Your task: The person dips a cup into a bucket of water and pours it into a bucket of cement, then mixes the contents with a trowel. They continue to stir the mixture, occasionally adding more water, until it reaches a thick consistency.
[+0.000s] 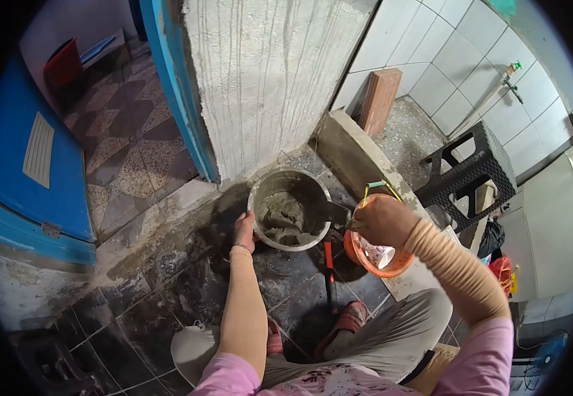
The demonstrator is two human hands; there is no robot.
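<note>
Below the plastered wall [267,86], a grey bucket [289,210] of wet mortar stands on dark floor tiles [148,297]. Left hand [244,231]: rests on the bucket's near rim, fingers curled together over the edge; their tips are hidden inside. Right hand [382,221]: fingers clamped on the handle of a trowel [329,212], whose blade reaches into the mortar; the handle itself is covered by the fist. An orange bucket [375,254] sits just beside the grey one, largely hidden under the right hand; its contents are hard to make out. A red-handled tool [329,264] lies on the tiles between the 2 sandalled feet. Behind, a low concrete curb [356,155], a brick [379,99] and a black stool [468,168], cut off partly by the forearm.
</note>
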